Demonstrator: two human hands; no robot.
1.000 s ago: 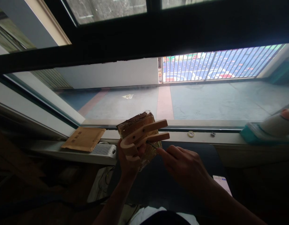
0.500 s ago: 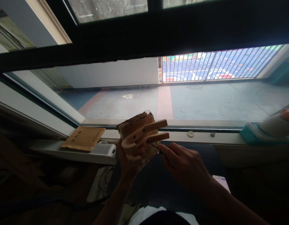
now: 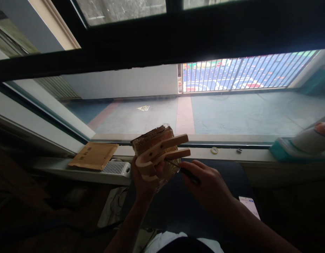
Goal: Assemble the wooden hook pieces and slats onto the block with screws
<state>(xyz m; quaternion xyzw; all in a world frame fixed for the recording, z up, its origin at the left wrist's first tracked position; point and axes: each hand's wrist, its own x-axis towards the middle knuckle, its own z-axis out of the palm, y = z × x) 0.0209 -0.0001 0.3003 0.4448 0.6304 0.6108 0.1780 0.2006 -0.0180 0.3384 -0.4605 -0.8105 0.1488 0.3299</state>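
Note:
My left hand (image 3: pixel 142 186) is closed around a wooden piece with curved hooks (image 3: pixel 154 153), held up in front of the window. Two straight arms of the piece point right, and dark holes show in the upper arm. Behind the hooks is a brown block in clear, shiny wrapping (image 3: pixel 149 136); how the two are joined is hidden. My right hand (image 3: pixel 207 182) grips the black handle of a screwdriver (image 3: pixel 191 175). Its thin shaft reaches left to the lower wooden arm, and the tip is too small to make out.
Below my hands is a dark tabletop (image 3: pixel 175 207), with a phone (image 3: pixel 249 206) at its right side. A brown envelope (image 3: pixel 94 155) lies on the white radiator (image 3: pixel 124 169) at left. The windowsill (image 3: pixel 252 155) holds a tape roll (image 3: pixel 214 150) and a teal container (image 3: pixel 286 151).
My right-hand fingers have shifted on the screwdriver, and more of its black handle shows now. The wooden piece and my left hand have hardly moved.

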